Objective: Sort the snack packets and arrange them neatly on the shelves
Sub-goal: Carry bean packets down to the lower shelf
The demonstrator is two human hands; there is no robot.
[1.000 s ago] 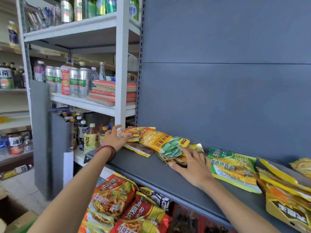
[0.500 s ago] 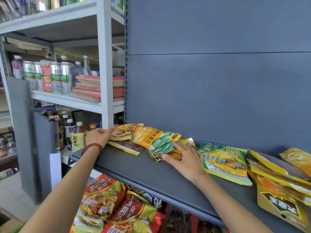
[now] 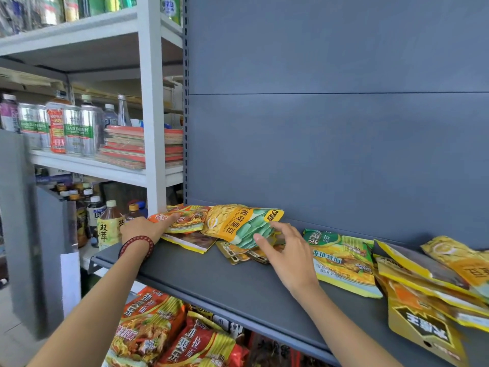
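A pile of snack packets lies at the left end of the dark grey shelf [image 3: 211, 282]. On top is a yellow-and-green broad bean packet [image 3: 238, 223]. Beside it on the left is an orange noodle packet [image 3: 185, 218]. My left hand [image 3: 144, 229] grips the left edge of the orange noodle packet. My right hand [image 3: 285, 250] reaches to the broad bean packet's right edge, fingers spread and touching it. Flat brown-yellow packets [image 3: 238, 252] lie under the pile. A green-and-yellow noodle packet [image 3: 341, 260] lies to the right.
Several yellow packets [image 3: 436, 282] are heaped at the shelf's right end. Orange and red noodle packets [image 3: 164, 332] fill the shelf below. A white rack [image 3: 152, 102] on the left holds cans, bottles and stacked booklets. The grey back panel [image 3: 330, 128] rises behind the shelf.
My left hand has closed on the orange packet's edge. My right hand has lifted off the flat packets to the broad bean packet's right edge. The view shifted slightly.
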